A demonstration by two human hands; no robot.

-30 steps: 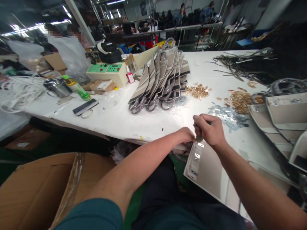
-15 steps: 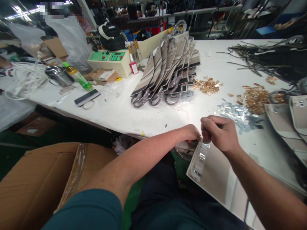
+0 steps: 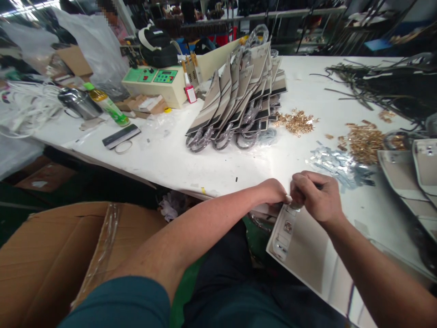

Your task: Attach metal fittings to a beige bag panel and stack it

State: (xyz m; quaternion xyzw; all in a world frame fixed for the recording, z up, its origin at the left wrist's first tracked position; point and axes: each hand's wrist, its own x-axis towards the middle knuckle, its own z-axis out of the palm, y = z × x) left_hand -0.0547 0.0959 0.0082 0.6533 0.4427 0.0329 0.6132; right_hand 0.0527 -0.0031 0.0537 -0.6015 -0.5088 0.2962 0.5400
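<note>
A beige bag panel (image 3: 309, 246) lies tilted over the table's front edge, with metal fittings (image 3: 287, 227) set along a pale strip at its left end. My left hand (image 3: 273, 191) is closed at the panel's upper corner, thumb and finger pinching its edge. Just right of it, my right hand (image 3: 317, 193) is a fist held against the same corner. A dark bit of something shows inside that fist; the rest of it is hidden by the fingers.
Beyond my hands stand stacked bag panels (image 3: 235, 91) with plastic-wrapped handles. Gold clips (image 3: 297, 122) and flat silver plates (image 3: 336, 165) lie in heaps. More panels (image 3: 403, 182) are at right. A cardboard box (image 3: 44, 255) stands left; a control box (image 3: 160, 84) and bottle (image 3: 109, 107) sit behind.
My right hand has moved slightly right and down, its fist still closed. The left hand stays at the panel's corner. The view has shifted a little.
</note>
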